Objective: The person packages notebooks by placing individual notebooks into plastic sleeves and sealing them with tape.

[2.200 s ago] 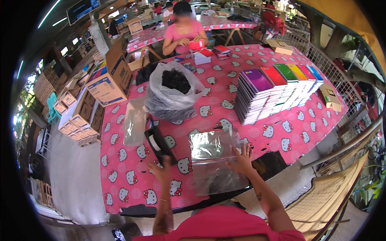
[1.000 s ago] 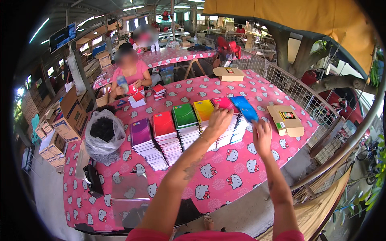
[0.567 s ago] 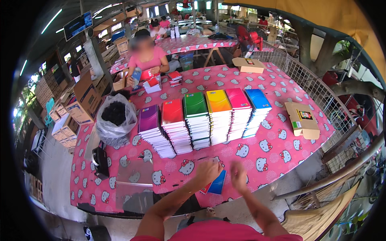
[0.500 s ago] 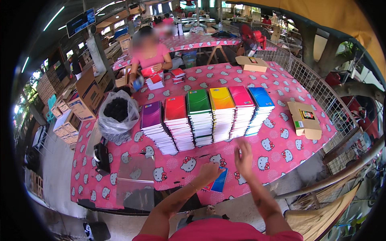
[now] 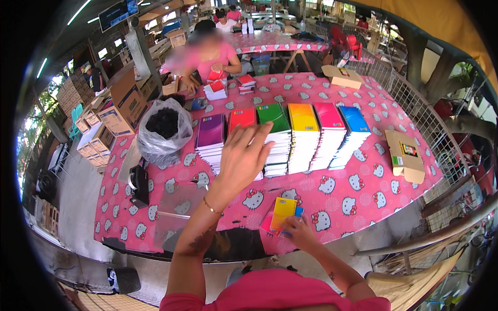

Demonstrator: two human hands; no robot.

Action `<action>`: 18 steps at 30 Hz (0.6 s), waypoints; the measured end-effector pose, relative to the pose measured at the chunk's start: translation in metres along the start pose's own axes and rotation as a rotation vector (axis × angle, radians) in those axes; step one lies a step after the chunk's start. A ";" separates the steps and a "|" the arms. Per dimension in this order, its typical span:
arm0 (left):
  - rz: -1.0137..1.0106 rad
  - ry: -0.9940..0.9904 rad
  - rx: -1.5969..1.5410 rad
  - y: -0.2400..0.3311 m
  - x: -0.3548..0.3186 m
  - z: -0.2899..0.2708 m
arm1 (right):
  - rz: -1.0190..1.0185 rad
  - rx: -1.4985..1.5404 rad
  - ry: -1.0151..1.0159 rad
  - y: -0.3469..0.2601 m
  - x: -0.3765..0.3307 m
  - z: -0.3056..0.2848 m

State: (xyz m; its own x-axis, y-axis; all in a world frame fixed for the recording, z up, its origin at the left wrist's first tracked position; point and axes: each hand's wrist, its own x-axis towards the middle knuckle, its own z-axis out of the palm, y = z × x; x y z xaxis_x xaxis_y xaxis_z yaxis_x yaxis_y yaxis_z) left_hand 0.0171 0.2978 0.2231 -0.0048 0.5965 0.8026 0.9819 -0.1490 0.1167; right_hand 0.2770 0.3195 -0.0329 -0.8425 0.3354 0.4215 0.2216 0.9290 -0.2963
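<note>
Several stacks of spiral notebooks stand in a row on the table, with purple, red, green, yellow, pink and blue covers. My left hand reaches over the red and green stacks, fingers stretched and nothing visible in them. It hides part of both; contact with the green top cannot be made out. Close to the near edge, my right hand grips a single yellow notebook at its lower right. Under that lie a blue notebook and a pink one, mostly covered.
A clear plastic bag of black items and a black tape dispenser stand left. An opened cardboard box lies right, another at the far edge. Across the table, a person in pink handles red notebooks.
My left hand has moved from the near notebooks up over the stacks. My right hand has come down to the near pile, where a yellow notebook now lies on top. The view has shifted.
</note>
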 end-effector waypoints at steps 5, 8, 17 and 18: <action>0.114 -0.102 0.294 -0.053 -0.010 0.060 | 0.183 0.279 0.200 -0.010 0.023 0.007; 0.201 -0.034 0.212 -0.043 0.001 0.043 | 0.360 0.383 0.359 0.006 0.049 -0.025; -0.229 -0.565 0.025 0.075 -0.195 0.132 | 0.053 0.321 0.600 -0.018 0.194 -0.125; -0.357 -0.743 -0.052 0.081 -0.212 0.152 | -0.028 0.227 0.562 -0.019 0.219 -0.118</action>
State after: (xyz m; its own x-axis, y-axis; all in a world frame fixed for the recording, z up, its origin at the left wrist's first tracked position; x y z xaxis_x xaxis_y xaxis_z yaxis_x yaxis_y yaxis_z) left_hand 0.1266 0.2795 -0.0265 -0.1711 0.9782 0.1178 0.9349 0.1234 0.3328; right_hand 0.1462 0.3939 0.1665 -0.4447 0.3998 0.8015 0.0402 0.9029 -0.4280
